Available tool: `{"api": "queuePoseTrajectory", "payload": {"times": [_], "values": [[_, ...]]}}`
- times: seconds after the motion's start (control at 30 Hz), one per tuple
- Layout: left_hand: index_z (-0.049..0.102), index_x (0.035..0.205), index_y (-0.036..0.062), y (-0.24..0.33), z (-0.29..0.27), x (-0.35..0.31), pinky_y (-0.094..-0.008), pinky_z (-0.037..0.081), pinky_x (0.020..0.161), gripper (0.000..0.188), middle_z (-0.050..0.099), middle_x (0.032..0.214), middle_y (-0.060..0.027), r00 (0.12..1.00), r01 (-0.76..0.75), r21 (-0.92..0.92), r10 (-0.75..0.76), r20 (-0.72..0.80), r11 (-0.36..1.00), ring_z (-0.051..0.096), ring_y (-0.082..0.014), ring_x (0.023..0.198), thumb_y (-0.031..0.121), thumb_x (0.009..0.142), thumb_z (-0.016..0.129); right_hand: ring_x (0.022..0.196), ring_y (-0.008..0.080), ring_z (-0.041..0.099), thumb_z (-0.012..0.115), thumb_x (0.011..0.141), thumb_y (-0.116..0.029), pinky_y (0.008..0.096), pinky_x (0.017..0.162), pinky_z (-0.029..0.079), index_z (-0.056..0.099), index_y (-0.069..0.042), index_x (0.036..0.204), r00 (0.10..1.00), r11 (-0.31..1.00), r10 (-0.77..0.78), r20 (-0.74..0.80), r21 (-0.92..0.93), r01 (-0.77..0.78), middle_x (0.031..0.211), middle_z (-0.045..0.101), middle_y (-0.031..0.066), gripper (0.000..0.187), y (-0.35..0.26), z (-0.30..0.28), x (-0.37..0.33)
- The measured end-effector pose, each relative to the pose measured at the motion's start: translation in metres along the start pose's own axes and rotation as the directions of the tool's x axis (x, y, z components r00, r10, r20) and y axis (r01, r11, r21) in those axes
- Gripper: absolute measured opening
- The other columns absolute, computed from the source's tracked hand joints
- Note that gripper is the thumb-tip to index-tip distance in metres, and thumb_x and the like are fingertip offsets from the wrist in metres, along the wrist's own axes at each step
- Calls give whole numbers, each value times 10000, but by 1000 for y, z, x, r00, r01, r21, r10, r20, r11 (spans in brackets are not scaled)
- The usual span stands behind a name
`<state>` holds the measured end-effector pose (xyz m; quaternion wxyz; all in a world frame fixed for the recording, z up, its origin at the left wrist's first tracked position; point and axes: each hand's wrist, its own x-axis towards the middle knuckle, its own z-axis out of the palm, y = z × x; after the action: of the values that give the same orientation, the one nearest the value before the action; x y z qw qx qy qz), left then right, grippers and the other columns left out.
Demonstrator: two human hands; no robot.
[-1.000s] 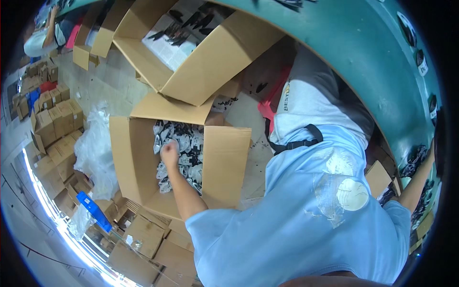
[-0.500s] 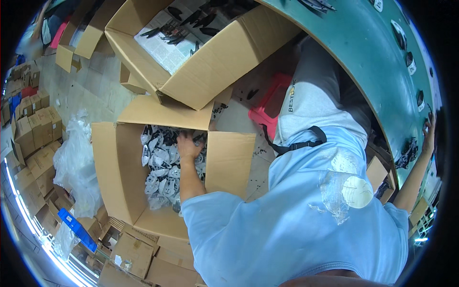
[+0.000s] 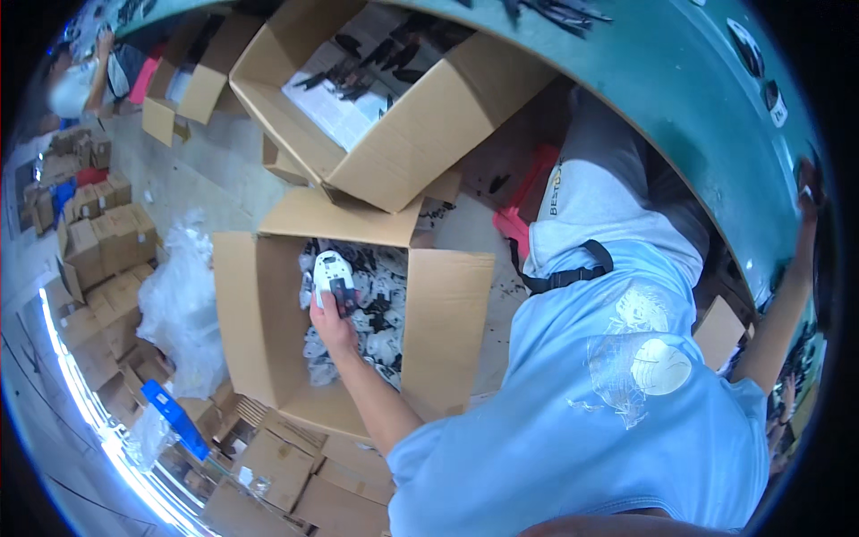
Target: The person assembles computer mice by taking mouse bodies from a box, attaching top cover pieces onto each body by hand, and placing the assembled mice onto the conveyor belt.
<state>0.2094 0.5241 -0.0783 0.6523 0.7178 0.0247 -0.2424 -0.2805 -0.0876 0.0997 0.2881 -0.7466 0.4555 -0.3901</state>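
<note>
Two bare hands in view here; the left hand [image 3: 335,329] has its fingers pinching one white shell [image 3: 331,271] with dark parts on it, thumb on the near end; that shell is up above the pile, over one open cardboard box [image 3: 445,322]. The pile of white and dark shells [image 3: 383,345] in there is way too jumbled for me to count, sorry; it covers most of the box bottom.

The right hand [image 3: 809,195] is way out at the far right, at the edge of one green table [image 3: 698,125]; it's dim and tiny there, so I can't tell if those fingers are spread or pinching anything; closest stuff I can make out is two black-and-white pieces [image 3: 745,49] lying apart on the table, plus one bunch of long black pieces [image 3: 564,16] along the top.

Just beyond the first box there's a second open carton [image 3: 438,125], with a bunch of black pieces [image 3: 408,76] on printed paper [image 3: 327,121]; overlapping, so no honest count; also one pink stool [image 3: 512,222] and one blue bin [image 3: 174,421]; one co-worker [image 3: 80,88] at upper left.
</note>
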Motion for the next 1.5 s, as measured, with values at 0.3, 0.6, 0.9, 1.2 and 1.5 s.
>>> {"api": "queuePoseTrajectory", "payload": {"times": [0.3,0.6,0.9,1.2,1.5], "values": [[395,1503,38,62,331,-28,-569,536,1018,724,591,1380,-197,612,311,-547,277,741,777,652,-397,1173,220,886,726,961,209,711,583,1025,-100,364,878,556,727,-40,1187,840,751,-240,487,641,-157,1062,745,112,225,-107,202,-96],[547,1012,74,80,495,-77,-308,334,618,529,420,687,36,400,703,-269,-53,915,658,353,-124,618,596,959,613,724,77,624,524,1087,-329,222,543,486,679,-11,1075,833,147,345,433,852,-503,960,709,28,354,-53,149,-71],[657,1096,151,83,514,-98,-306,424,554,480,568,738,22,324,692,-22,-284,902,722,485,-122,588,598,1005,505,760,174,637,702,979,-209,292,629,519,712,-60,1005,936,842,-232,-265,427,330,928,658,57,151,-21,120,-52],[591,1270,76,60,516,-106,-370,536,910,638,682,1173,-94,586,419,-390,84,806,820,667,-232,1075,625,953,516,908,279,720,832,821,-167,340,762,582,744,-58,950,930,810,-366,-14,487,326,1127,736,124,190,-29,130,-60],[534,1325,31,69,520,-116,-423,517,976,739,627,1252,-129,653,151,-366,185,734,918,624,-267,1156,622,884,573,985,337,736,822,836,-144,380,874,584,732,-17,1203,981,837,-194,-8,521,170,1204,720,208,398,-36,120,-70]]}}
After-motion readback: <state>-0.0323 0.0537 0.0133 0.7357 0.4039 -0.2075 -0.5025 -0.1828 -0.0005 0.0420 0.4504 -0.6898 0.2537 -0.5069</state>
